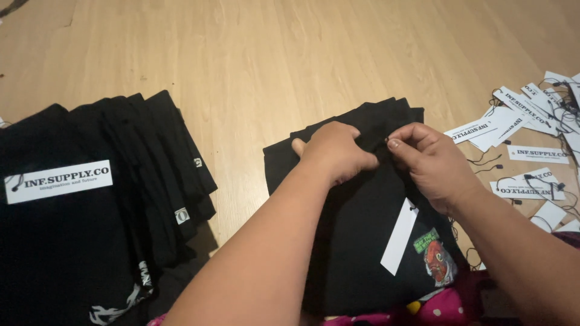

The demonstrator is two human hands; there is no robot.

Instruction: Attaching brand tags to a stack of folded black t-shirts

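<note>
A folded black garment (pixel 356 229) lies on the wooden floor in front of me, with a small green and red print near its lower right. My left hand (pixel 335 151) is closed on the fabric near the garment's top edge. Touching it, my right hand (pixel 432 163) pinches something small at the same spot, thumb and forefinger together. A white paper tag (pixel 400 236) hangs down over the black cloth below my right hand.
A fanned stack of folded black garments (pixel 109 193) lies at the left, with a white rectangular tag (pixel 58 180) on top. Several loose white tags with black strings (pixel 525 139) are scattered at the right. Pink dotted fabric (pixel 441 308) shows at the bottom edge.
</note>
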